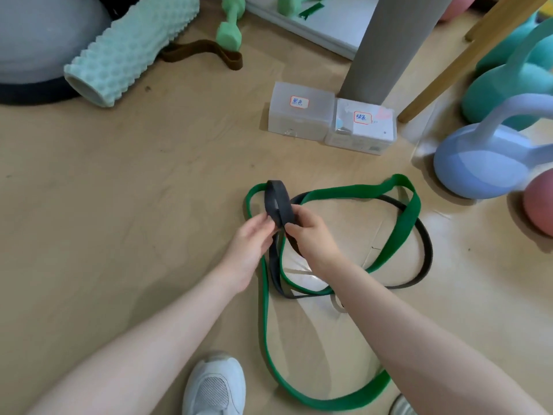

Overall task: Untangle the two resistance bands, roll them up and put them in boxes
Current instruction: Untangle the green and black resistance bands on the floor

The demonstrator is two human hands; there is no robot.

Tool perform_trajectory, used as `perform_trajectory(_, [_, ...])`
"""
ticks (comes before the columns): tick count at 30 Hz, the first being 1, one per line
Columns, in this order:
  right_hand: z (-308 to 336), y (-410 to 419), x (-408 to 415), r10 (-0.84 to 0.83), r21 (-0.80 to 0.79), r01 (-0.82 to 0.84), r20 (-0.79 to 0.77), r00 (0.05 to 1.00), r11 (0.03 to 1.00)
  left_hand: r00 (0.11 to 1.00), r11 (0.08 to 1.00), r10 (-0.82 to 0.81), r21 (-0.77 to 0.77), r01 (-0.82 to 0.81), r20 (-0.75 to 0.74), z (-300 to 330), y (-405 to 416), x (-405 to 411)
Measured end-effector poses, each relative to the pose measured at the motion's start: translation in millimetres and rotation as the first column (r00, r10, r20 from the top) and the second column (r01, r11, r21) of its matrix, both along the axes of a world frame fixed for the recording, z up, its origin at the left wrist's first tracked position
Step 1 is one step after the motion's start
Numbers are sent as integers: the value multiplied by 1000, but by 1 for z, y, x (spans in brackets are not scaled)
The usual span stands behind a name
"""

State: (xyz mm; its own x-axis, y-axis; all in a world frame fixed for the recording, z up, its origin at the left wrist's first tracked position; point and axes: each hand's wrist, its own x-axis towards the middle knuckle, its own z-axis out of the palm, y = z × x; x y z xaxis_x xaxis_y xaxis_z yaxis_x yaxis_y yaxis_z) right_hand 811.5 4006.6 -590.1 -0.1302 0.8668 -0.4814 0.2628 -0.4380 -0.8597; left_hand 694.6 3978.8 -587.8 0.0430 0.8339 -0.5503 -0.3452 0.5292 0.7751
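Note:
A black resistance band (279, 202) and a green resistance band (398, 232) lie looped over each other on the wooden floor. My left hand (253, 244) and my right hand (311, 232) both pinch one end of the black band, which stands up as a small folded loop above my fingers. The rest of the black band trails right across the floor, crossing the green one. Two translucent boxes sit farther back: the left box (300, 112) and the right box (360, 130), each with a label on its closed lid.
A mint foam roller (128, 46), a brown band (206, 53) and green dumbbells (229, 28) lie at the back left. Kettlebells (484, 157) and a pink ball (538, 202) stand at the right, beside a grey post (389, 43). My white shoe (215, 384) is near the bottom.

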Motion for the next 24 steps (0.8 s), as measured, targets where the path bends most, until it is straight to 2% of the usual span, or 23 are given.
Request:
perform_trajectory(2, [-1, 5, 2, -15, 32, 12, 81, 997, 999, 998, 998, -56, 40, 57, -19, -4, -1, 8])
perform_trajectory(4, [-4, 14, 15, -10, 177, -36, 248, 969, 983, 992, 992, -96, 74, 102, -85, -9, 2, 14])
perform_trajectory(6, [-5, 25, 37, 29, 282, -189, 487, 873, 941, 963, 974, -175, 109, 201, -206, -16, 6, 21])
perform_trajectory(7, [-4, 29, 52, 46, 283, -238, 552, 833, 929, 934, 959, -223, 111, 262, -280, -21, 8, 25])
perform_trajectory(9, [-4, 35, 88, 79, 241, -295, 636, 768, 925, 808, 917, -318, 57, 395, -496, -35, 14, 31])
perform_trajectory(10, [-6, 35, 109, 104, 205, -335, 695, 711, 920, 696, 886, -368, -6, 463, -617, -43, 16, 33])
perform_trajectory(12, [-16, 32, 151, 180, 100, -453, 826, 534, 886, 468, 831, -436, -145, 537, -768, -58, 22, 36])
perform_trajectory(13, [-22, 29, 171, 225, 21, -511, 882, 414, 859, 398, 815, -459, -197, 545, -794, -64, 25, 38])
perform_trajectory(14, [-25, 26, 188, 265, -72, -533, 917, 297, 843, 358, 803, -480, -238, 546, -801, -69, 27, 39])
perform_trajectory(17, [-25, 11, 233, 318, -286, -464, 948, -11, 838, 304, 767, -527, -291, 571, -793, -77, 30, 46])
perform_trajectory(19, [-25, -1, 262, 338, -359, -415, 933, -124, 836, 259, 751, -522, -294, 592, -812, -79, 31, 53])
perform_trajectory(21, [-30, -15, 283, 390, -397, -334, 916, -91, 855, 261, 779, -475, -263, 569, -840, -78, 33, 57])
perform_trajectory(22, [-34, -23, 287, 399, -390, -273, 917, -21, 880, 287, 799, -450, -239, 551, -846, -77, 33, 59])
perform_trajectory(24, [-41, -32, 282, 291, -275, -115, 944, 157, 955, 344, 817, -423, -189, 545, -838, -74, 33, 65])
